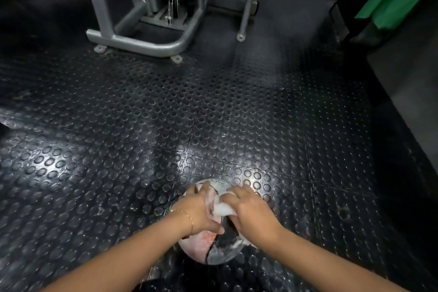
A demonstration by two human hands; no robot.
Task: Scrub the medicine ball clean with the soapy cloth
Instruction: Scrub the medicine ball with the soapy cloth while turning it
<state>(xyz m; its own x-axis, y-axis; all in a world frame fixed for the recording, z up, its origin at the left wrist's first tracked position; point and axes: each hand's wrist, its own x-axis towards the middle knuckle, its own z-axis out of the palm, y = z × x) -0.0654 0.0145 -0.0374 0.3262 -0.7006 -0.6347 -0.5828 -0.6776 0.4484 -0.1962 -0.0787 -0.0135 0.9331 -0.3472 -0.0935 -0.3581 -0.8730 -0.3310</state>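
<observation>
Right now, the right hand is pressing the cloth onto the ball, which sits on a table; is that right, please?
Not quite: the head view shows the ball on the studded floor, not a table. The right hand does press the cloth onto it.

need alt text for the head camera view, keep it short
A person's left hand rests on a worn medicine ball on a black studded floor while the right hand grips a white cloth against its top. A grey machine frame stands beyond.
</observation>
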